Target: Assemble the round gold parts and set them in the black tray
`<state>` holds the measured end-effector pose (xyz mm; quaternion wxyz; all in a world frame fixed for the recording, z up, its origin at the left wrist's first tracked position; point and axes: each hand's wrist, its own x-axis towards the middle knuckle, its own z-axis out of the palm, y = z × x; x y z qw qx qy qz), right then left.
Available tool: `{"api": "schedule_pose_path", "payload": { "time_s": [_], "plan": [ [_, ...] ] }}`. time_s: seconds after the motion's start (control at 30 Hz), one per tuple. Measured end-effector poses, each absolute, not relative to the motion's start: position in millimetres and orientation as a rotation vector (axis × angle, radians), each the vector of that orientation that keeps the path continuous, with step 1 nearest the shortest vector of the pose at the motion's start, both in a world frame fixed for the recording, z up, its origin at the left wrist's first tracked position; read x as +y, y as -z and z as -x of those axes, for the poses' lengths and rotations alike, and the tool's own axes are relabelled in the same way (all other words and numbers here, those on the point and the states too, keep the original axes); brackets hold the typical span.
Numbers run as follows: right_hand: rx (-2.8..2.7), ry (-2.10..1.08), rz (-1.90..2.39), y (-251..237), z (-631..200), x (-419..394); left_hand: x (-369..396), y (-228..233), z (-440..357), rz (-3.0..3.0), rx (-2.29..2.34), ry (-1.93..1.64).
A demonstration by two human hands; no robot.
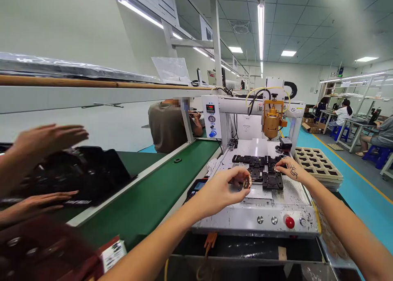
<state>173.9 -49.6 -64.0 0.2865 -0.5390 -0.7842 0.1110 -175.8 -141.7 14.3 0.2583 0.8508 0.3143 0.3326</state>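
My left hand (pixel 229 186) is closed in a pinch around a small round gold-coloured part (pixel 247 182), held up in front of the dispensing machine's bed. Over the black fixture plates (pixel 272 181), my right hand (pixel 288 168) reaches down with its fingertips pinched together. A tiny shiny part shows at those fingertips; its kind is too small to make out, and I cannot tell whether it is seated in the fixture. Behind the plates hangs the machine's brass-coloured dispensing head (pixel 272 123), apart from both hands.
A green conveyor belt (pixel 156 199) with a dark ring (pixel 177 160) runs at left. Another person's hands (pixel 46 141) are beside a black tray (pixel 98 170). Stacked cut-out trays (pixel 317 164) stand right. The machine's front has a red button (pixel 289 222).
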Motion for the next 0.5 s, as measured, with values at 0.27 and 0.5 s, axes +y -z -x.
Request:
{"api": "schedule_pose_path", "payload": {
  "time_s": [0.27, 0.5],
  "plan": [
    [-1.766, -0.057, 1.506, 81.6, -173.4, -109.4, -191.0, 23.1, 184.2, -2.218, 0.846, -1.031],
    [-1.466, 0.177, 1.582, 151.7, -173.1, -262.5, -226.7, 140.8, 183.0, -2.24, 0.878, -0.867]
  ]
}}
